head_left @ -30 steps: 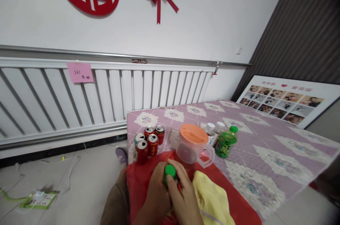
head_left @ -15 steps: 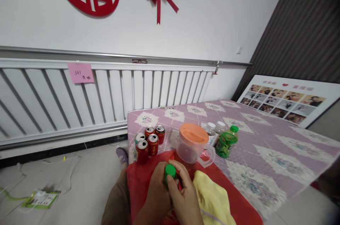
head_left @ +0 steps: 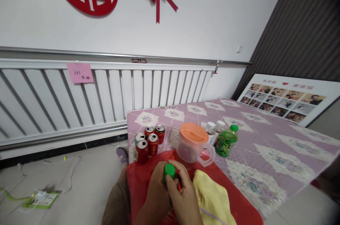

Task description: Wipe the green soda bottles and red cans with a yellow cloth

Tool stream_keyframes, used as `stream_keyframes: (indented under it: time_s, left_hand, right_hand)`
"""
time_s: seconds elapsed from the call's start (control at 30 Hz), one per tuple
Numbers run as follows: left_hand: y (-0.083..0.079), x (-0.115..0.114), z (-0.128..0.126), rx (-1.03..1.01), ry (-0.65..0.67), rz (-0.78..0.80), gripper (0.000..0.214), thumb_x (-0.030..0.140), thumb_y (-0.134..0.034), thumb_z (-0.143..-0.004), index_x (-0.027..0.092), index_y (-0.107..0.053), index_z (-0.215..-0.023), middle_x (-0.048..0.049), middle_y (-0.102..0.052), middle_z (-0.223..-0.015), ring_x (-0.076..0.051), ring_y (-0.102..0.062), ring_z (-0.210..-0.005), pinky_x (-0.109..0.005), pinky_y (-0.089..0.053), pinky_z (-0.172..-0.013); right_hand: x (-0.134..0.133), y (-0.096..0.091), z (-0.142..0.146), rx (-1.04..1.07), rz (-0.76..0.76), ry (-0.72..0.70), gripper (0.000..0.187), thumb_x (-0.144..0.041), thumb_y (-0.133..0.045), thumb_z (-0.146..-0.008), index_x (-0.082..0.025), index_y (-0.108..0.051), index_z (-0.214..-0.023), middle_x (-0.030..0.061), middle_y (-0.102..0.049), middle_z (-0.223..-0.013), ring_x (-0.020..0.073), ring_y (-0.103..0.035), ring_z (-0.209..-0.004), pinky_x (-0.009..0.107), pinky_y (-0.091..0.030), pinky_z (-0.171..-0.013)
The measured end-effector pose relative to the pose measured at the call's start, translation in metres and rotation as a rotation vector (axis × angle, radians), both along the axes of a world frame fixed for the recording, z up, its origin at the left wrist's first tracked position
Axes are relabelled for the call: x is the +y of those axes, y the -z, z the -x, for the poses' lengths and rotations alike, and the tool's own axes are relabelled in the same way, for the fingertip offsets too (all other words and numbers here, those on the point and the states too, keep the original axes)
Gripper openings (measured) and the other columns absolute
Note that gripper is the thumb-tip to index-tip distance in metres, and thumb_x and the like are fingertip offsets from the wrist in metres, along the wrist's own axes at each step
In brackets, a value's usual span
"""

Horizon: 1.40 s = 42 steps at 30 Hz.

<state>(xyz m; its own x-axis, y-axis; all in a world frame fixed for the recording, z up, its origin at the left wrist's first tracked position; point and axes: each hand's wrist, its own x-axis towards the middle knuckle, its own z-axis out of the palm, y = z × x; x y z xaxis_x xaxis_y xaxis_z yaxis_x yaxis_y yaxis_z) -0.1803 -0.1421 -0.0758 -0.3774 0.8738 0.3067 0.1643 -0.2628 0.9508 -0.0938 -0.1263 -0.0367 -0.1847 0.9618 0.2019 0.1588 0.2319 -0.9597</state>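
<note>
Both of my hands close around a green-capped bottle (head_left: 170,170); only its green cap and a little red between the fingers show, and the rest is hidden. My left hand (head_left: 158,189) wraps it from the left. My right hand (head_left: 183,191) grips from the right, its thumb just below the cap. Under them lies a red cloth or bag (head_left: 142,179). Beside my right hand is a crumpled yellow cloth (head_left: 211,196). Just beyond stands a clear plastic pitcher (head_left: 186,152) with an orange lid (head_left: 193,133).
Several opened drink cans (head_left: 153,145) cluster at the left edge of the purple patterned table cover (head_left: 255,140). Right of the pitcher stand a green bottle (head_left: 225,143) and two white-capped bottles (head_left: 211,131). A white radiator (head_left: 114,92) runs behind; a power strip (head_left: 41,199) lies on the floor.
</note>
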Motion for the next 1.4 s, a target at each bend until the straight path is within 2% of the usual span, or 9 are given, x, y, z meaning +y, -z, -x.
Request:
stream_keyframes:
  time_s: [0.07,0.17,0.27,0.4,0.6,0.73,1.03,1.17,1.4]
  left_hand:
    - [0.000,0.000,0.000,0.004,0.001,-0.002,0.007,0.017,-0.059,-0.077,0.020,-0.058,-0.084,-0.0003,-0.061,-0.081,-0.017,-0.056,-0.073,-0.027,-0.045,-0.066]
    - [-0.002,0.000,0.000,-0.017,0.015,0.016,0.012,0.017,-0.061,-0.076,0.019,-0.059,-0.087,-0.0004,-0.061,-0.082,-0.017,-0.055,-0.072,-0.027,-0.046,-0.065]
    - [-0.004,-0.001,-0.001,-0.029,0.019,0.022,0.013,0.015,-0.060,-0.076,0.019,-0.060,-0.089,-0.0010,-0.062,-0.083,-0.017,-0.057,-0.073,-0.027,-0.047,-0.067]
    - [-0.005,-0.001,-0.001,0.005,0.020,0.013,0.013,0.016,-0.060,-0.078,0.019,-0.059,-0.090,-0.0021,-0.064,-0.087,-0.017,-0.058,-0.076,-0.029,-0.048,-0.071]
    - [-0.006,-0.002,0.000,0.002,-0.004,0.016,0.010,0.016,-0.060,-0.076,0.020,-0.058,-0.084,-0.0005,-0.062,-0.081,-0.017,-0.057,-0.073,-0.028,-0.046,-0.067]
    - [-0.008,-0.002,-0.001,-0.030,0.008,0.017,0.012,0.015,-0.061,-0.075,0.019,-0.060,-0.086,-0.0016,-0.064,-0.084,-0.018,-0.059,-0.075,-0.028,-0.048,-0.069]
    - [-0.008,-0.002,-0.002,-0.040,0.010,-0.001,0.015,0.015,-0.061,-0.076,0.019,-0.061,-0.090,-0.0020,-0.065,-0.085,-0.018,-0.059,-0.076,-0.029,-0.048,-0.071]
    - [-0.006,-0.001,-0.001,-0.013,0.018,-0.006,0.015,0.015,-0.059,-0.076,0.019,-0.060,-0.091,-0.0028,-0.064,-0.088,-0.018,-0.058,-0.077,-0.030,-0.048,-0.072]
    - [-0.008,-0.002,-0.001,-0.013,-0.007,0.012,0.012,0.016,-0.060,-0.075,0.018,-0.060,-0.087,-0.0014,-0.063,-0.082,-0.017,-0.057,-0.074,-0.029,-0.047,-0.069]
  right_hand:
    - [-0.001,0.001,0.000,0.007,0.035,0.000,0.044,-0.041,-0.060,-0.073,-0.021,-0.066,-0.112,0.0102,-0.066,-0.124,0.0255,-0.060,-0.117,0.036,-0.048,-0.101]
    - [-0.002,0.000,0.003,0.045,0.098,0.047,0.051,-0.041,-0.064,-0.069,-0.021,-0.061,-0.116,0.0104,-0.067,-0.123,0.0251,-0.064,-0.111,0.035,-0.053,-0.092]
    - [-0.002,-0.002,0.006,0.043,0.103,0.072,0.042,-0.039,-0.064,-0.067,-0.022,-0.060,-0.105,0.0072,-0.071,-0.102,0.0230,-0.068,-0.089,0.032,-0.056,-0.076]
    - [-0.003,-0.007,0.005,0.031,0.090,0.050,0.032,-0.040,-0.062,-0.069,-0.022,-0.060,-0.096,0.0029,-0.069,-0.083,0.0198,-0.064,-0.069,0.030,-0.054,-0.062]
    - [-0.003,-0.005,0.001,0.009,0.082,0.008,0.039,-0.040,-0.061,-0.072,-0.021,-0.064,-0.105,0.0086,-0.071,-0.107,0.0240,-0.067,-0.097,0.034,-0.053,-0.085]
    - [-0.003,-0.002,0.002,0.060,0.130,0.035,0.051,-0.041,-0.064,-0.069,-0.021,-0.060,-0.115,0.0097,-0.067,-0.121,0.0244,-0.065,-0.107,0.033,-0.053,-0.089]
    - [-0.003,-0.010,0.005,0.016,0.101,0.079,0.031,-0.038,-0.065,-0.067,-0.022,-0.061,-0.093,0.0020,-0.069,-0.081,0.0192,-0.062,-0.067,0.031,-0.053,-0.063]
    - [-0.002,-0.008,0.004,0.015,0.063,0.052,0.029,-0.039,-0.063,-0.070,-0.021,-0.063,-0.093,0.0026,-0.070,-0.083,0.0195,-0.064,-0.070,0.030,-0.054,-0.066]
    - [-0.004,-0.005,0.001,0.036,0.070,0.022,0.039,-0.037,-0.064,-0.071,-0.020,-0.065,-0.107,0.0079,-0.073,-0.105,0.0225,-0.068,-0.091,0.032,-0.055,-0.079]
